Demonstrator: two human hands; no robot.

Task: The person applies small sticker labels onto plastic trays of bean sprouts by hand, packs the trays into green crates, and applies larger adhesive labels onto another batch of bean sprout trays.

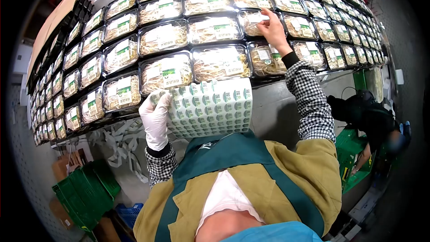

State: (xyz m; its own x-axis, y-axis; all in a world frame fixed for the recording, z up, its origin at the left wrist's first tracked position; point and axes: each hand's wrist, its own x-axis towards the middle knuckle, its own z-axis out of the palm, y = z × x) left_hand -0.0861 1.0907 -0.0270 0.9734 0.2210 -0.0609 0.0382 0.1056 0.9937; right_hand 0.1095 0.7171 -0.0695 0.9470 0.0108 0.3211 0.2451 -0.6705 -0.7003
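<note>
Gloved left hand [154, 118] grips label sheet [210, 110] by its left edge, long axis side to side. Ahead-right of the sheet, packed tray [249, 21] lies under bare right hand [273, 29], fingers curled narrow; can't tell whether holding anything.

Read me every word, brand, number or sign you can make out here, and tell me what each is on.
No text reads clearly enough to quote.
Labels on the packs: dark printed characters, too small and blurred.
Sticker sheet in the left hand: rows of repeated printing, too small.
Apron: white lettering, seen too steeply to read.
</note>
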